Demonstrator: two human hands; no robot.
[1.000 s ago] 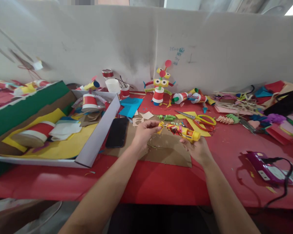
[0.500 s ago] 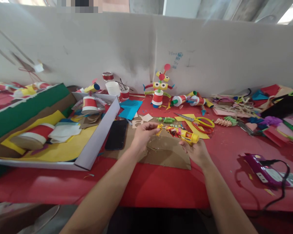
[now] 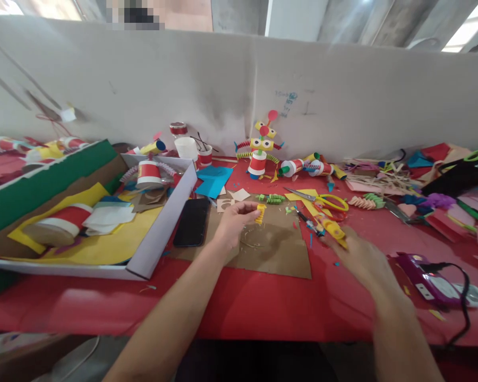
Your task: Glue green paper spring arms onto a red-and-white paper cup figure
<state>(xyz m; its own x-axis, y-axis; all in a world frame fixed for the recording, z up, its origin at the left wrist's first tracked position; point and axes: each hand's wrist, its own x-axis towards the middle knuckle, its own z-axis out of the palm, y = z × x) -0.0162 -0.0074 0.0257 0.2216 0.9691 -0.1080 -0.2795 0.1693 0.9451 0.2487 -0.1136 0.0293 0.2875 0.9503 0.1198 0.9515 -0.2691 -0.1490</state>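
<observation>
My left hand (image 3: pixel 238 220) pinches a small yellow pleated paper strip (image 3: pixel 260 214) between thumb and fingertips, just above the brown cardboard sheet (image 3: pixel 281 257). Over to the right, my right hand (image 3: pixel 360 257) is blurred by motion. Its fingers are at the yellow rear end of a tube-shaped tool (image 3: pixel 335 231) with a thin tip pointing up and left. The tool is low beside the cardboard's right edge, close to yellow-handled scissors (image 3: pixel 322 201). Whether it rests on the table I cannot tell. A green pleated strip (image 3: pixel 274 199) lies behind my left hand.
A box (image 3: pixel 155 228) with a paper cup and coloured sheets stands at left, beside a black phone (image 3: pixel 191 223). Cup figures (image 3: pixel 257 162) stand and lie along the wall. Paper scraps (image 3: pixel 442 201) pile up at right, behind a purple power strip (image 3: pixel 426 281) with a black cord.
My right hand has carried the tool away from the yellow strip, rightward and down to beside the cardboard. My left hand still holds the strip in nearly the same place.
</observation>
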